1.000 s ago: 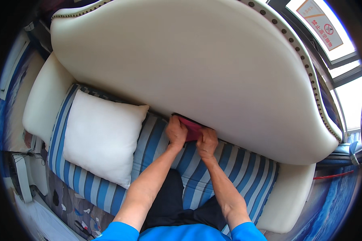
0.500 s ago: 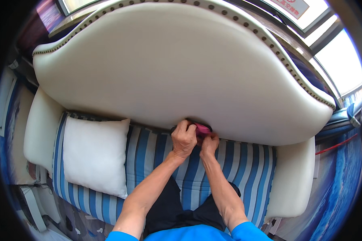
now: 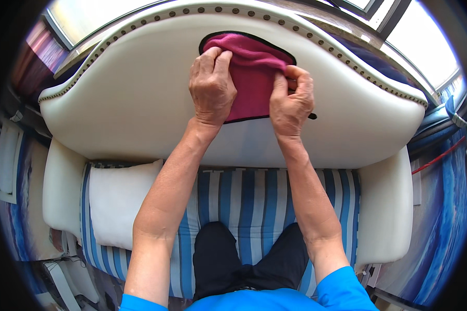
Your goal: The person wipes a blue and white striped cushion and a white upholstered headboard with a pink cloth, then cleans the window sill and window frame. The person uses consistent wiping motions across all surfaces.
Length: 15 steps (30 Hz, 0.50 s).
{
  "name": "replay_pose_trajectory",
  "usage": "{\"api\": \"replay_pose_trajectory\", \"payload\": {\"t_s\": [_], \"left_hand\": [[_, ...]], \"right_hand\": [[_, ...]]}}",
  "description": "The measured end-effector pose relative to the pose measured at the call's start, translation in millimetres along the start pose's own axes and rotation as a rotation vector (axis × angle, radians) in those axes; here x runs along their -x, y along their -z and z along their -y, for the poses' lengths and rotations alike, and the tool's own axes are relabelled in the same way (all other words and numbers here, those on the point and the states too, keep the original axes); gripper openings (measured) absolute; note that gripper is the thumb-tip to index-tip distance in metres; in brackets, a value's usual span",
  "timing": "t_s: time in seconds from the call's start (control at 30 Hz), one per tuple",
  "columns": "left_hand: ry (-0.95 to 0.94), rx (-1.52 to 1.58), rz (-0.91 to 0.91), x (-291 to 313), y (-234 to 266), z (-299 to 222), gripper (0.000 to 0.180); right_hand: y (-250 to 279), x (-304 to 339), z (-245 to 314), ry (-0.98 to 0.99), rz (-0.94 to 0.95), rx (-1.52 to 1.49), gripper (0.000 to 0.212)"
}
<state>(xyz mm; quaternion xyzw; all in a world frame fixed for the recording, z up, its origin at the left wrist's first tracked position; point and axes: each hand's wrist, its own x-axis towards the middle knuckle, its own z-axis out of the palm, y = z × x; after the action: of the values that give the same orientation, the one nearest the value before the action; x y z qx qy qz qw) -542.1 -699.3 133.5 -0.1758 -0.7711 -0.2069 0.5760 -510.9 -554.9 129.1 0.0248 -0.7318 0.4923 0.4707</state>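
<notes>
Both hands on magenta black-trimmed cloth, upper centre of frame

Magenta cloth (image 3: 251, 93) sits upper centre, in front of the cream sofa backrest (image 3: 140, 103); can't tell if touching it. Left hand (image 3: 211, 89): fingers curled closed, gripping the cloth's upper left. Right hand (image 3: 292, 101): thumb and fingers pinched on its right edge. Upper part bunched into folds, lower part flatter. Black tab (image 3: 312, 116) pokes out just beside right hand. White pillow (image 3: 119, 207) lower left, on striped seat cushion (image 3: 244, 197).

Handling, my judgement: grip near the trim, even outward tension, ease folds gently, tab clear of fingers.
</notes>
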Motion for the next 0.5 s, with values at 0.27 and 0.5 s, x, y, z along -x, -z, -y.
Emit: {"api": "replay_pose_trajectory", "payload": {"t_s": [0.27,0.5], "left_hand": [[0.041,0.050,0.211,158,30,-39,0.039],[0.014,0.102,0.497,228,43,-64,0.035]], "right_hand": [[41,146,-47,-0.112,0.049,0.210,0.014],[35,262,-142,-1.171,-0.196,-0.505,0.023]]}}
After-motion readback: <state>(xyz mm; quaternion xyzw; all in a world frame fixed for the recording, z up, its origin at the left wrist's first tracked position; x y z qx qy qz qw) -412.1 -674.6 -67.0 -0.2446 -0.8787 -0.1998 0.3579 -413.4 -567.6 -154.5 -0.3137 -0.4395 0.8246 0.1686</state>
